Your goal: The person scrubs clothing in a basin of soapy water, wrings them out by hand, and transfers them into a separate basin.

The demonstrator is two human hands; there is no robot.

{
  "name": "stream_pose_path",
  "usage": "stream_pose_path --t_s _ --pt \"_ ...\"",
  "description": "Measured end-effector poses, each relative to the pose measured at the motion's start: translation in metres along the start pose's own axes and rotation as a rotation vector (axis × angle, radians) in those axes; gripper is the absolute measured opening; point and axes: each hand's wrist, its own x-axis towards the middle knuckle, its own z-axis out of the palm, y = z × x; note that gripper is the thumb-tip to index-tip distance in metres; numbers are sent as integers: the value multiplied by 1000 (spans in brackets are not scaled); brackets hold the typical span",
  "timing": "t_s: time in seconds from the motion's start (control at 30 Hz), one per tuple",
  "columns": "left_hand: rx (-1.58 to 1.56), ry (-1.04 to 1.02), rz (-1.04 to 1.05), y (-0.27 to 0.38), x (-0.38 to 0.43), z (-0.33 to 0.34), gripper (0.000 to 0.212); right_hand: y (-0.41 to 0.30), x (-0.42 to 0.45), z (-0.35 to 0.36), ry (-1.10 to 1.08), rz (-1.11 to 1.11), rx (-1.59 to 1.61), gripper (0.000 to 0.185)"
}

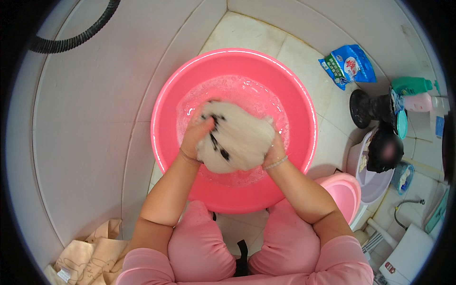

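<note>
Over a large pink plastic basin (299,96), a bunched white cloth (242,135) with black markings hangs between my hands. My left hand (199,133) grips its left side, the thumb lying across the black marks. On the opposite side my right hand (276,151) clasps the edge, its fingers partly hidden behind the fabric. Sudsy water (231,87) covers the basin's bottom below the cloth. Whether the cloth's underside touches the water cannot be made out. Each wrist wears a bracelet.
A blue detergent bag (352,67) lies on the tiled floor by the wall. To the right are a black stand (370,108), bottles, a smaller pink basin (343,194) and a pale tub (374,187). A beige cloth (89,256) lies at lower left; a black corrugated hose (78,39) hangs upper left.
</note>
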Motion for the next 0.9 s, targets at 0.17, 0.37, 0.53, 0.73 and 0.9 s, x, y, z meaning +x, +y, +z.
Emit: stream_pose_path --t_s 0.17,0.37,0.53,0.73,0.9 --pt "-206 283 -122 -25 11 -22 34 0 -2 25 155 -450 -373 5" --pt "1639 -381 432 -34 13 14 28 -17 -16 39 -339 -1379 -1418 13" --pt "1182 -385 -186 -49 22 -10 28 -11 -35 54 -618 -1396 -1534 12" --pt "1045 -386 -368 -69 23 -15 29 0 -32 50 -900 -1409 -1541 18" --pt "1027 -391 -424 -77 15 -19 29 6 -37 45 -1085 -1387 -1578 17"
